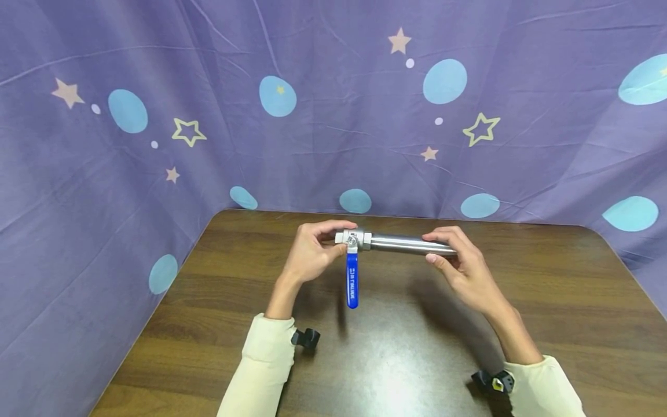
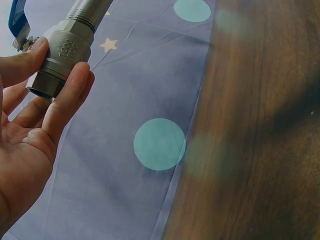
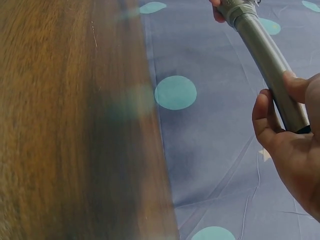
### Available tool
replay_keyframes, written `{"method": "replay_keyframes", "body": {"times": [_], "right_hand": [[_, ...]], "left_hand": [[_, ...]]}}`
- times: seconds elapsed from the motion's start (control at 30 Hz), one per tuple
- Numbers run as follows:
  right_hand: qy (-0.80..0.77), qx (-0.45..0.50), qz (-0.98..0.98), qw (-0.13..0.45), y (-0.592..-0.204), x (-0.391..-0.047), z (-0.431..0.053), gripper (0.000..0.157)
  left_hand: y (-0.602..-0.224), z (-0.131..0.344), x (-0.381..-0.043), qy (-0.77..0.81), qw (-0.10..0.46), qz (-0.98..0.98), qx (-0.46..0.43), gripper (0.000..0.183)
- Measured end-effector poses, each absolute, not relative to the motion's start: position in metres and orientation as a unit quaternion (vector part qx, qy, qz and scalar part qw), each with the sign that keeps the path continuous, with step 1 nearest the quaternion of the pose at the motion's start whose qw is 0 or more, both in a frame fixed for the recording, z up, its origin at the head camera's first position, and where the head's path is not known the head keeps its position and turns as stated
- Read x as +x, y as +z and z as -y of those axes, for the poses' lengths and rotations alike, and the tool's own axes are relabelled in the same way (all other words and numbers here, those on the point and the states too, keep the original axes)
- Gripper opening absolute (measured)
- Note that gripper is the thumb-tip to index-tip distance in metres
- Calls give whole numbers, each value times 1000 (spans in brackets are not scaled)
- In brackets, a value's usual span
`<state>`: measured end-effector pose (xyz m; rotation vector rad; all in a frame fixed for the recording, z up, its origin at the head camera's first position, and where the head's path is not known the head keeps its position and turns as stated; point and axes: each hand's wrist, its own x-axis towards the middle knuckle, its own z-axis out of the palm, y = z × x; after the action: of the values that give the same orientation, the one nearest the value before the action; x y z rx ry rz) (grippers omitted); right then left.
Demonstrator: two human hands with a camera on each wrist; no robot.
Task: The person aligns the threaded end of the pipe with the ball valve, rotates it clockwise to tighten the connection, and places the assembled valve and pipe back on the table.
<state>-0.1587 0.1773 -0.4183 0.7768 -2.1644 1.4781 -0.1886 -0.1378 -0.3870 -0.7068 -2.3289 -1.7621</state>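
A metal ball valve [image 1: 352,238] with a blue lever handle [image 1: 352,281] is joined to a shiny steel pipe [image 1: 398,243]; both are held above the table. My left hand [image 1: 312,249] grips the valve body [image 2: 65,50] between thumb and fingers, and the valve's open threaded end faces that palm in the left wrist view. Toward the pipe's far end, my right hand [image 1: 466,269] pinches the tube with thumb and fingers. Threads show where the pipe [image 2: 90,11] enters the valve. In the head view the lever points toward me, square to the pipe.
A brown wooden table [image 1: 208,324] lies beneath the hands. Behind it and along the left hangs a purple curtain [image 1: 333,145] with stars and blue dots. Black wrist cameras sit at the left cuff [image 1: 306,339] and the right cuff [image 1: 494,382].
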Motion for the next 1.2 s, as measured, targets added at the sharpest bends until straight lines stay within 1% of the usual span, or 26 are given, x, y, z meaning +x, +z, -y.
{"method": "replay_keyframes", "body": {"times": [0.23, 0.33, 0.5, 0.77, 0.87, 1.03, 1.2], "right_hand": [[520, 259, 787, 208, -418, -159, -179, 40], [518, 251, 792, 205, -418, -159, -180, 38], [517, 241, 798, 196, -419, -159, -181, 34], [526, 239, 798, 172, -420, -159, -179, 31], [512, 249, 802, 181, -419, -158, -179, 34], [495, 281, 798, 200, -418, -157, -179, 45], [500, 291, 791, 197, -418, -157, -177, 46]], "left_hand": [[-387, 136, -189, -583, 65, 775, -235, 44], [-387, 136, -189, -585, 62, 775, -233, 44], [-386, 136, -188, -587, 57, 775, -229, 43], [-387, 136, -189, -588, 57, 774, -229, 45], [-388, 136, -190, -587, 60, 774, -231, 44], [-388, 137, -190, -585, 68, 773, -234, 43], [-387, 138, -190, -588, 70, 772, -232, 42]]}}
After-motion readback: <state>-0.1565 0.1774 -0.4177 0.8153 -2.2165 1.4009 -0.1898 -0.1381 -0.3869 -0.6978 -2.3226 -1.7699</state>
